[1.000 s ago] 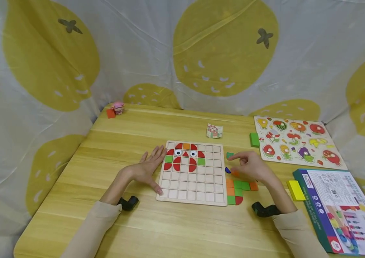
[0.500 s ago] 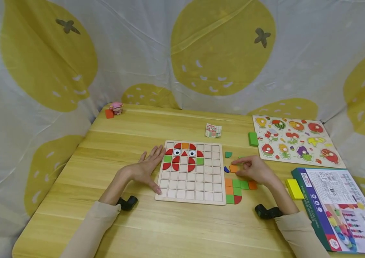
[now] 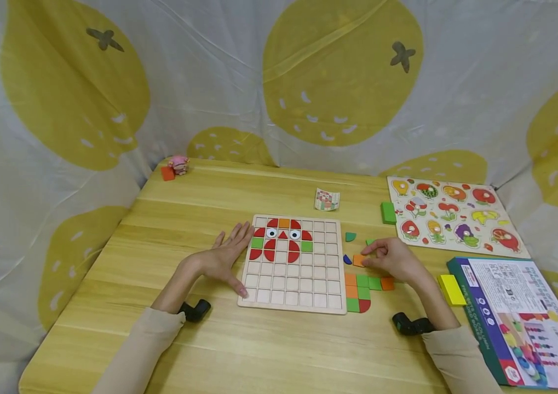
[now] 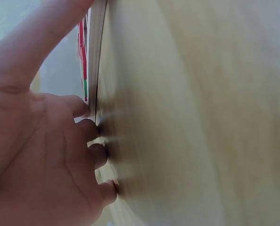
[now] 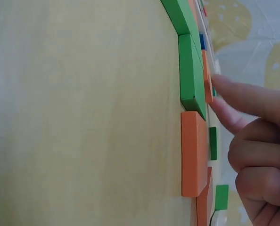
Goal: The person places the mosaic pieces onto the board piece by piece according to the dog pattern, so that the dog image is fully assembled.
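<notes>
A wooden grid board [image 3: 292, 283] lies mid-table, its upper left part filled with red rounded tiles [image 3: 269, 251], two eye tiles, a red triangle, two green squares and an orange square. My left hand [image 3: 222, 261] rests along the board's left edge, fingers spread, thumb on the near left corner; the left wrist view shows the palm [image 4: 41, 150] and fingertips against the table. At the board's right, my right hand [image 3: 393, 259] pinches an orange square tile [image 3: 358, 260] by its right side with thumb and index finger, the other fingers curled. The right wrist view shows this orange tile [image 5: 207, 75] at the fingertips.
Orange, green and red tiles [image 3: 363, 293] sit in a cluster right of the board. A blue piece [image 3: 347, 259] and a green piece [image 3: 350, 237] lie nearby. Behind are a pattern card [image 3: 327, 200] and a fruit puzzle [image 3: 448, 216]. A box [image 3: 525, 317] and yellow block [image 3: 452, 290] stand right.
My right hand first hovered over the loose tiles, then drew right and lowered to the orange square tile, its thumb and index finger closing on it. The left hand has stayed put.
</notes>
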Demonstrator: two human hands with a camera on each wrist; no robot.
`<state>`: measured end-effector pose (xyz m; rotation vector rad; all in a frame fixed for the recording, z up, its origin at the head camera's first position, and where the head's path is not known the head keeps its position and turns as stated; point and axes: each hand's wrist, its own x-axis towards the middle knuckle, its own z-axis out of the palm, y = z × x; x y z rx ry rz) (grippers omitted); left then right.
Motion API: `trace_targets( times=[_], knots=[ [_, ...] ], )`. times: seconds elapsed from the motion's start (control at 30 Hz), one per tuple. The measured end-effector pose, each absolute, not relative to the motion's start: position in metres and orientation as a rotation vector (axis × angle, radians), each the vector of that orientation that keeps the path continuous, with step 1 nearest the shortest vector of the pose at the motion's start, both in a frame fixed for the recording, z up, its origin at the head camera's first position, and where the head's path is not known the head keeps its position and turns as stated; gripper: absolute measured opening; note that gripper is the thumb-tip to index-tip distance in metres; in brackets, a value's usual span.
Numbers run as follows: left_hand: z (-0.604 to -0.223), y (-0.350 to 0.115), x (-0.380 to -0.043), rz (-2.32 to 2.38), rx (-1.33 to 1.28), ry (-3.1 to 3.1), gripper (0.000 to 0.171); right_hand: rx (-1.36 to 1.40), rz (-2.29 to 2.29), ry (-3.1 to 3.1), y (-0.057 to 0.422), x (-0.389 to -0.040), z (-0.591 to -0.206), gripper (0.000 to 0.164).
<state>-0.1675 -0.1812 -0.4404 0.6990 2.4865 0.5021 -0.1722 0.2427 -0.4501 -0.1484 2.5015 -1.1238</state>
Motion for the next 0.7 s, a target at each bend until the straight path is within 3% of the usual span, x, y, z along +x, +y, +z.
trace_targets(
  times=[0.2,0.5,0.7],
  knots=[
    [-0.442,-0.181,-0.168,0.488,0.702,2.495,0.146,-0.145,-1.143,2.458,0.245,-0.171,-0.452,0.033],
    [-0.442,-0.181,-0.168,0.487,0.701,2.492,0.146,-0.212,-1.176,2.467,0.243,-0.171,-0.451,0.028],
    [-0.442,-0.181,-0.167,0.482,0.693,2.49,0.146,-0.202,-1.25,2.468,0.205,-0.169,-0.434,0.024]
  ],
)
